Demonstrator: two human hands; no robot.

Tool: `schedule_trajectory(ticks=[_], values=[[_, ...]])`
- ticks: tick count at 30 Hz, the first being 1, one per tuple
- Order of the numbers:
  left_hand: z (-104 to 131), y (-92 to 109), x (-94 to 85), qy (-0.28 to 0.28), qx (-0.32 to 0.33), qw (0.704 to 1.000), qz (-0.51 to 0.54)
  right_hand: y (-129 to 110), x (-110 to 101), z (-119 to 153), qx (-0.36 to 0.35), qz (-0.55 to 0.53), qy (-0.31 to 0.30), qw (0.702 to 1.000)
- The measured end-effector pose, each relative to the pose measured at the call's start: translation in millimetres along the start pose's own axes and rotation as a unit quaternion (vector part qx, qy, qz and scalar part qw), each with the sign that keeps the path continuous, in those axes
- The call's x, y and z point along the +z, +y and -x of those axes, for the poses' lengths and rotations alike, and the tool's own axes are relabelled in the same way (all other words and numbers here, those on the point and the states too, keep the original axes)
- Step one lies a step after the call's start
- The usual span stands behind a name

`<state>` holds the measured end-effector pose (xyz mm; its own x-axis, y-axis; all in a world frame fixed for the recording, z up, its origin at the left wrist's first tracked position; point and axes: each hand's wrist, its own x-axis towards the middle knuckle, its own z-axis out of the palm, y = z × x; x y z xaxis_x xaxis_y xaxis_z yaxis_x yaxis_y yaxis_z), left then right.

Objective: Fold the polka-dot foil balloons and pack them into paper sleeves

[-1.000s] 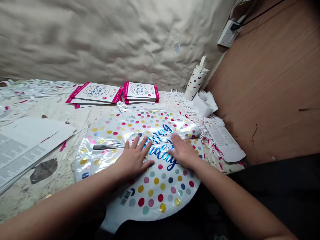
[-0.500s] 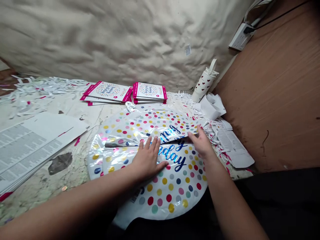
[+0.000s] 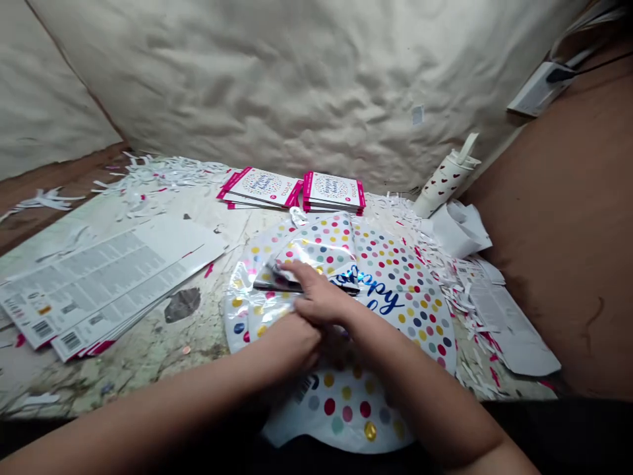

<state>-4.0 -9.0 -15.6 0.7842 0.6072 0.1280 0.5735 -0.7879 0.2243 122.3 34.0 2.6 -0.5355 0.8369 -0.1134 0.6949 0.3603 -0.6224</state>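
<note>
Dotted foil balloon (image 3: 408,277), flat at near centre: its upper flap (image 3: 316,247) now doubles leftward, a smaller fold. Right hand (image 3: 319,293) extends one finger across; left hand (image 3: 297,336) curls nearer. Cannot tell whether either pinches.

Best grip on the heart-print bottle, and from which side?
I'd grip around the upper body of the heart-print bottle, coming from the left: the body looks roughly cylindrical and that side looks open, while curled white paper crowds its lower right.
</note>
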Motion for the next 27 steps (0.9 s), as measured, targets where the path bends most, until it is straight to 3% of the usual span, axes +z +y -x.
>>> schedule_trajectory(ticks=[2, 5, 7, 9, 11, 14, 16, 18, 20, 22, 24, 25, 27], values=[[14.6, -23.2, -16.5, -0.004, 0.004, 1.0, -0.022, 7.6, -1.5, 7.8, -0.011, -0.02, 0.058, 0.998], [22.8, -64.2, -39.6, 0.028, -0.041, 0.99, -0.129, 10.8, 6.1, 7.5, -0.022, 0.036, 0.087, 0.995], [21.4, -82.3, -52.4, 0.016, -0.029, 0.978, -0.204, 9.1, 12.7, 0.8, -0.012, 0.077, 0.11, 0.991], [19.0, -85.2, -61.9, 0.015, -0.011, 0.972, -0.234, 6.4, 18.2, -7.8, 0.016, 0.091, 0.142, 0.986], [18.5, -75.3, -64.8, 0.06, -0.015, 0.971, -0.23, 4.4, 21.9, -15.5, 0.037, 0.093, 0.171, 0.98], [22.2, -54.9, -52.3, 0.067, 0.02, 0.981, -0.18, 7.9, 18.9, -19.4, 0.04, 0.089, 0.212, 0.972], [25.7, -48.8, -36.5, 0.012, 0.037, 0.989, -0.145, 17.1, 4.5, -14.0, 0.037, 0.076, 0.257, 0.963], [28.6, -50.1, -22.0, -0.031, -0.012, 0.992, -0.126, 31.2, -22.2, -1.3, 0.052, 0.059, 0.335, 0.939], [29.6, -54.5, -13.1, -0.06, -0.094, 0.988, -0.108, 45.1, -55.0, 17.3, 0.087, 0.051, 0.439, 0.893], [28.5, -58.1, -10.5, -0.082, -0.148, 0.982, -0.084, 52.0, -81.7, 39.1, 0.096, 0.052, 0.563, 0.82], [26.7, -61.4, -13.3, -0.086, -0.164, 0.981, -0.062, 48.4, -91.6, 60.7, 0.014, 0.054, 0.646, 0.761], [26.5, -64.0, -16.8, -0.081, -0.163, 0.982, -0.046, 43.5, -88.9, 70.7, -0.054, 0.051, 0.645, 0.761], [29.2, -72.9, -29.0, -0.067, -0.169, 0.983, -0.007, 32.8, -70.5, 88.6, -0.198, 0.041, 0.547, 0.812]])
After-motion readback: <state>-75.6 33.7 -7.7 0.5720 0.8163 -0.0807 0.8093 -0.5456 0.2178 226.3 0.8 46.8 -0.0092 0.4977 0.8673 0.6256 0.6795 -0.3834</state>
